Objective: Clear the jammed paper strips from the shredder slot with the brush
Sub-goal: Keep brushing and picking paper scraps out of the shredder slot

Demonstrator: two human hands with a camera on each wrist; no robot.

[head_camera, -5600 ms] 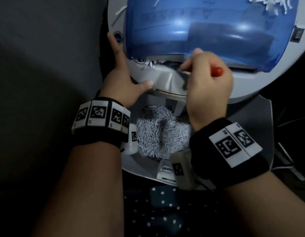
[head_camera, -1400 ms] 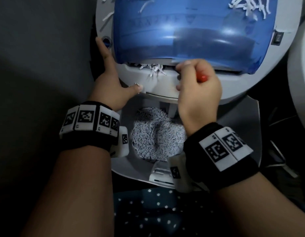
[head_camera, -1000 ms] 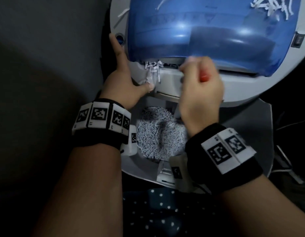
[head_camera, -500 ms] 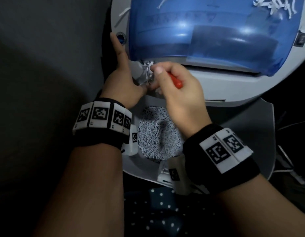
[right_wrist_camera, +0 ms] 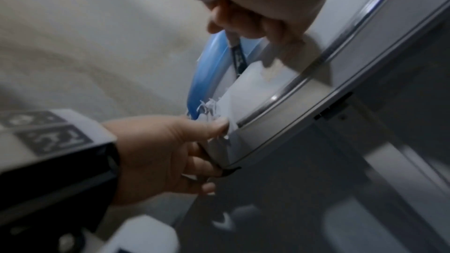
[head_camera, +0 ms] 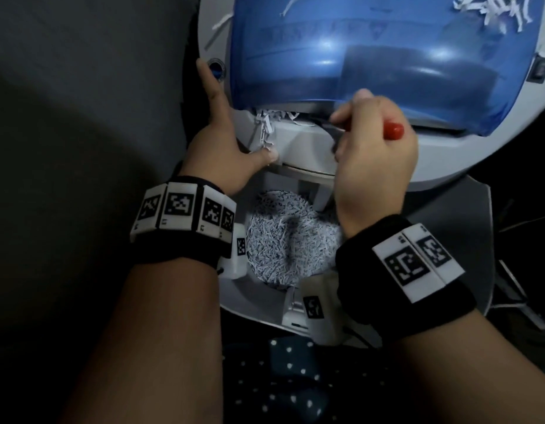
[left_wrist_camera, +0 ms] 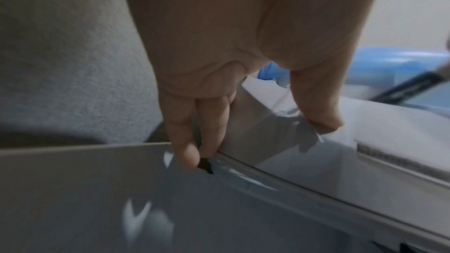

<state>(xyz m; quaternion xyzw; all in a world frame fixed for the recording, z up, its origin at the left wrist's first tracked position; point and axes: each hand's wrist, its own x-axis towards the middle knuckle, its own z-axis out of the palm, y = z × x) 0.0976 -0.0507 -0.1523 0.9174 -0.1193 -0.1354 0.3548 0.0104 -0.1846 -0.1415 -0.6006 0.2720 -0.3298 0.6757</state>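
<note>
The shredder head is white with a blue cover and lies tilted over its bin. A clump of white paper strips hangs out of the slot's left end, also seen in the right wrist view as strips. My right hand grips the red-handled brush, whose dark bristles lie at the slot, right of the clump. My left hand holds the head's left corner, thumb on the front face, fingers curled under the rim.
A pile of shredded paper lies in the grey bin below the head. Loose strips lie on the blue cover at the top right. A dark wall is on the left. Dotted fabric is near me.
My right hand and the brush have moved right along the slot, away from the clump at the left end. The clump now hangs down over the front face. My left hand stays.
</note>
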